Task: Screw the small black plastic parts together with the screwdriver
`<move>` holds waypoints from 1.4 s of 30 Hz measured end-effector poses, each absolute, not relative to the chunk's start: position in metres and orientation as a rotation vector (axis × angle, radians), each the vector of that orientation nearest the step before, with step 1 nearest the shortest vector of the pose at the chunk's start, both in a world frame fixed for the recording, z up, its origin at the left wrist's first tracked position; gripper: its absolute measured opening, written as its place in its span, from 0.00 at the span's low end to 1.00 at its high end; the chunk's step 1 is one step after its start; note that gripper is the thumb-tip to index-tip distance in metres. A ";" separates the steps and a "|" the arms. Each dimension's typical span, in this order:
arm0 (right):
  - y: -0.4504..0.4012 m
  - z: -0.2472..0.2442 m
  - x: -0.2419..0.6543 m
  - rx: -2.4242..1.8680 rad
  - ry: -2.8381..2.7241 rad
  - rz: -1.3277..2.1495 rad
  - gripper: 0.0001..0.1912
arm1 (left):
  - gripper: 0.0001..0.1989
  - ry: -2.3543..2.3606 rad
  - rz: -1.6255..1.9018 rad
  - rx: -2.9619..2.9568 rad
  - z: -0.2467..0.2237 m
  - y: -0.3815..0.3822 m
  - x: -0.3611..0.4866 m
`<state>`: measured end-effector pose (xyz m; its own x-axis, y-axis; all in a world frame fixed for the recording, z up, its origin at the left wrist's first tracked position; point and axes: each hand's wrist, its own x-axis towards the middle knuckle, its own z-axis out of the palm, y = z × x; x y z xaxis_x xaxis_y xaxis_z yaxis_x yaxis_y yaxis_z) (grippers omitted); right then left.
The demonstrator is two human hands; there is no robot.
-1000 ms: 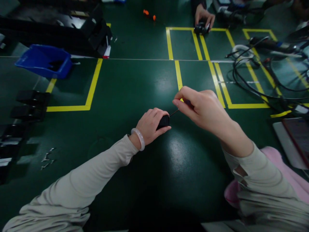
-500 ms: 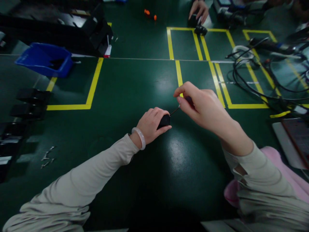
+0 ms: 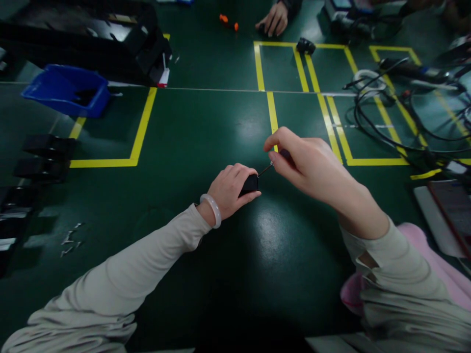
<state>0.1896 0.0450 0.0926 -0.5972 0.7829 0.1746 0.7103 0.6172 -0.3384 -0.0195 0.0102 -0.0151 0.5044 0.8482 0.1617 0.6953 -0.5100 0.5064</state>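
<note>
My left hand (image 3: 230,189) is closed around a small black box-shaped part (image 3: 250,184), its thumb along the near side. In my right hand (image 3: 303,159) is a screwdriver (image 3: 265,169), whose dark handle is mostly covered by the fingers. The thin shaft slants down to the left, and its tip meets the right end of the black part. Whether a screw sits under the tip is too small to make out. Several loose screws (image 3: 71,239) lie on the green table to the left of my left forearm.
A blue bin (image 3: 68,90) and black blocks (image 3: 44,162) stand at the left. Across the table, a co-worker's hand (image 3: 274,19) is near a small black part (image 3: 305,45). Black cables (image 3: 382,130) and an orange-ended tool (image 3: 228,22) also lie on the table.
My right hand and the screwdriver have shifted very slightly; my left hand keeps its hold. The co-worker's hand has moved left, away from the small black part.
</note>
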 end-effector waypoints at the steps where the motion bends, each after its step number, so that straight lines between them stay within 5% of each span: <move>1: 0.045 0.092 0.190 -1.206 -2.542 0.334 0.10 | 0.25 1.282 0.559 2.372 -0.015 0.010 -0.019; 42: 0.045 0.089 0.190 -1.177 -2.557 0.321 0.11 | 0.25 1.266 0.581 2.391 -0.018 0.011 -0.020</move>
